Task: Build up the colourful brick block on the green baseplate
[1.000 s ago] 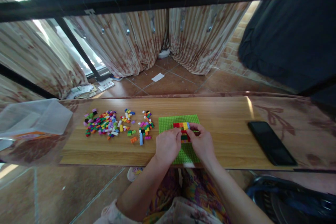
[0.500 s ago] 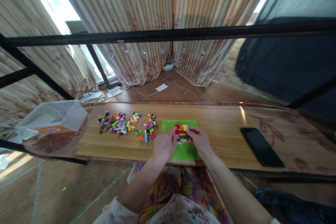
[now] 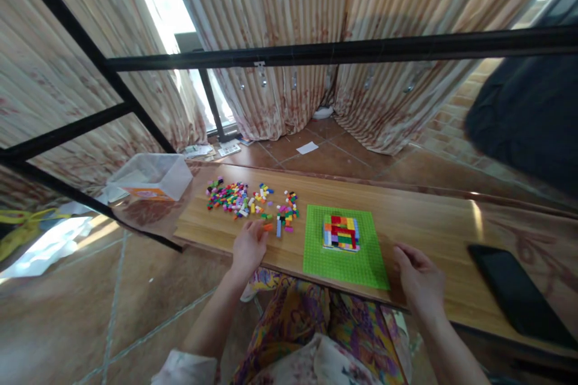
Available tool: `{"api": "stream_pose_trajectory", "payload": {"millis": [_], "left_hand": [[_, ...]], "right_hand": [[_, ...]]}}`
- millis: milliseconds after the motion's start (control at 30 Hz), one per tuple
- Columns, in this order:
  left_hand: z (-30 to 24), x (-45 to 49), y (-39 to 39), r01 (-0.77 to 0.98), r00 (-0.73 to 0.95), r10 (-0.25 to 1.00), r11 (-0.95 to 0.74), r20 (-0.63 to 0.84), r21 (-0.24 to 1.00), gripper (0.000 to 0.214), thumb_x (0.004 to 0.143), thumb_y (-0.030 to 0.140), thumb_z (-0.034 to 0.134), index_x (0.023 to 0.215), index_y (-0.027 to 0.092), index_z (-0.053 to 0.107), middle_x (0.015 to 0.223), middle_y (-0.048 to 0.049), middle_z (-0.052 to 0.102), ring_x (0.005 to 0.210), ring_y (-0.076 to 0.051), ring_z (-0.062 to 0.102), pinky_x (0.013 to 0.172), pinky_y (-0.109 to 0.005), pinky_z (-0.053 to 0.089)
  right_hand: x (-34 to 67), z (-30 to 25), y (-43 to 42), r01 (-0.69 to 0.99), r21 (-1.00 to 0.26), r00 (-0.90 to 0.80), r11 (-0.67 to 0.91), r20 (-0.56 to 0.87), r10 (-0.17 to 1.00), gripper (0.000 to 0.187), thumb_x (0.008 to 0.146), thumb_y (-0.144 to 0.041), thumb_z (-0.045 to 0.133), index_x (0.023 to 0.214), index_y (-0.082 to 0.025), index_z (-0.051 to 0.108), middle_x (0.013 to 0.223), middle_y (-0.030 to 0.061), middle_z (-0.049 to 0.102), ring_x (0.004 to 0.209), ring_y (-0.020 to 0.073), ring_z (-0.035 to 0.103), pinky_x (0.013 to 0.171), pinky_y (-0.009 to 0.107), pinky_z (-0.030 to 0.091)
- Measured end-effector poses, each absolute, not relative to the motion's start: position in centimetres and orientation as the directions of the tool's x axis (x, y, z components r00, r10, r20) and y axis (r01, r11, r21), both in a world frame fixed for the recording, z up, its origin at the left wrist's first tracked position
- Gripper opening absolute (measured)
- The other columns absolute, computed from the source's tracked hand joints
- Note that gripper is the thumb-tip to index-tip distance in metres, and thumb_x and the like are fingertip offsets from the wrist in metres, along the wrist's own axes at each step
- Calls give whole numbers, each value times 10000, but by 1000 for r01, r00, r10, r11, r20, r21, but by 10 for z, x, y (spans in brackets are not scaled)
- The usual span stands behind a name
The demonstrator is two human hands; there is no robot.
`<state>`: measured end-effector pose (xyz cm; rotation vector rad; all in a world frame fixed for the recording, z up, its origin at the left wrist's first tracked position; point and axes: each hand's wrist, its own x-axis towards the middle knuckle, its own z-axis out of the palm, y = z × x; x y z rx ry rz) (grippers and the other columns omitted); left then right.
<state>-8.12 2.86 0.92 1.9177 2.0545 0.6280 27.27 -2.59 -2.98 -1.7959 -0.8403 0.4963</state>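
Observation:
On the light green baseplate (image 3: 316, 258) stands a square build of coloured bricks (image 3: 345, 233), with red, yellow, orange and blue on it. My left hand (image 3: 250, 245) is over the wooden board, its fingers reaching toward an orange brick (image 3: 268, 227) at their tips; whether they touch it is hard to see. Close by lies a long light blue brick (image 3: 279, 228). Right of the baseplate, my right hand (image 3: 419, 277) rests near the board's front edge with its fingers curled together, and nothing shows in them.
Loose bricks (image 3: 228, 197) lie in a heap on the left of the wooden board (image 3: 419, 210), with smaller groups beside it. A clear plastic box (image 3: 151, 177) stands beyond the left end. A black phone (image 3: 519, 292) lies at the right. A black metal bar (image 3: 316, 51) crosses behind.
Both hands have left the brick build. My left hand has moved left to the loose orange brick, and my right hand has drawn back to the right. The view has shifted left.

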Motion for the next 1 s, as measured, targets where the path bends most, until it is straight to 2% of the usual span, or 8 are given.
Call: {"api": "stream_pose_trajectory", "payload": {"millis": [100,200,367,533,667,800,900,1000], "left_hand": [[8,-75,34,905,-45,996,11,72,425,258,895,227,494,1100,207,649,1116,-69,641,936,-177,622,826,-278,474],[7,-74,37,911,-22,997,-10,74,413,229,910,236,472,1032,201,663,1070,-64,640,905,-170,617,793,-266,466],[11,-64,40,849,47,989,-115,143,516,192,890,239,520,998,197,673,971,-53,641,839,-162,611,767,-273,473],[35,-16,44,685,270,924,-382,271,620,167,892,195,522,976,207,666,946,-30,658,828,-138,613,771,-257,490],[51,30,52,657,428,856,-514,288,551,198,897,193,518,1025,226,665,996,-29,669,890,-151,621,840,-281,496],[50,58,62,684,537,802,-595,261,421,221,917,203,478,1034,216,665,990,-32,673,915,-171,618,857,-306,497],[45,64,66,693,579,777,-629,248,354,221,915,187,471,1014,205,667,965,-36,677,911,-181,613,858,-318,493],[43,63,67,706,570,784,-621,247,342,218,914,177,467,995,204,668,960,-38,680,912,-180,608,866,-324,487]], "right_hand": [[286,-31,-35,388,-862,674,-327,24,738,441,726,-497,611,965,-146,730,869,128,731,741,261,662,700,387,507],[288,-33,-42,534,-794,627,-289,143,766,388,766,-469,569,943,-159,722,940,133,721,855,281,658,801,410,492],[277,-40,-41,713,-685,464,-148,303,832,341,849,-438,492,916,-177,701,973,107,700,892,248,640,805,370,480],[272,-40,-39,789,-608,387,-90,377,842,317,892,-405,471,921,-182,694,947,95,694,859,220,636,763,331,475],[270,-39,-40,799,-594,392,-93,397,830,293,907,-383,473,928,-190,694,945,84,696,851,206,637,736,312,471],[268,-40,-39,806,-585,382,-89,399,834,281,918,-362,466,926,-195,692,948,72,694,842,197,637,718,300,468],[268,-41,-39,808,-585,374,-79,405,834,270,921,-347,467,932,-198,692,962,68,691,844,193,638,722,297,471],[267,-41,-39,810,-580,380,-85,408,830,259,922,-335,471,931,-202,694,965,65,690,844,190,640,727,296,473]]}}
